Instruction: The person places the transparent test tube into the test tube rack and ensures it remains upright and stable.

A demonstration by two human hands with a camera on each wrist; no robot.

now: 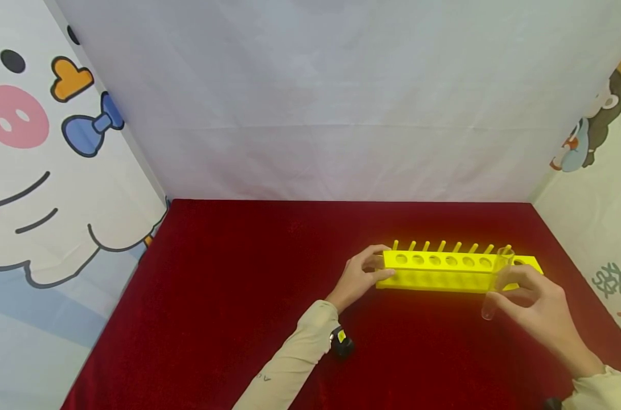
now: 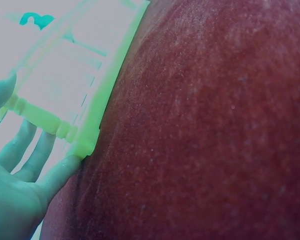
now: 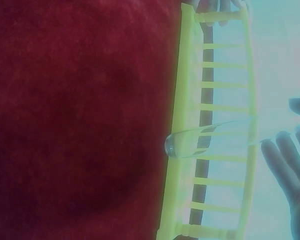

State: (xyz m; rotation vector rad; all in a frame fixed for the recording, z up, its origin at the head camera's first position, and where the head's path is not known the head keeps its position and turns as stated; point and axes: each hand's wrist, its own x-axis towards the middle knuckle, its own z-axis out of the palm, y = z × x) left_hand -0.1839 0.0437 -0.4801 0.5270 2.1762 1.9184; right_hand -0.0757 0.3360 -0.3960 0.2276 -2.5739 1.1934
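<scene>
A bright yellow test tube rack (image 1: 433, 279) stands on the red cloth, with a row of round holes in its top and a row of pegs behind. My left hand (image 1: 359, 276) grips its left end, thumb on the near side. In the left wrist view, fingers (image 2: 21, 145) lie along that end. Toward the rack's right end, my right hand (image 1: 541, 302) pinches a clear glass test tube (image 1: 489, 307). The tube leans slightly in front of the rack, open rim up. Its rounded bottom is free in the right wrist view, outside the holes.
Red cloth (image 1: 228, 296) covers the table. A pale curtain (image 1: 310, 114) hangs behind it, and cartoon-printed panels (image 1: 39, 171) flank both sides. A small black device (image 1: 343, 343) is strapped under the left wrist.
</scene>
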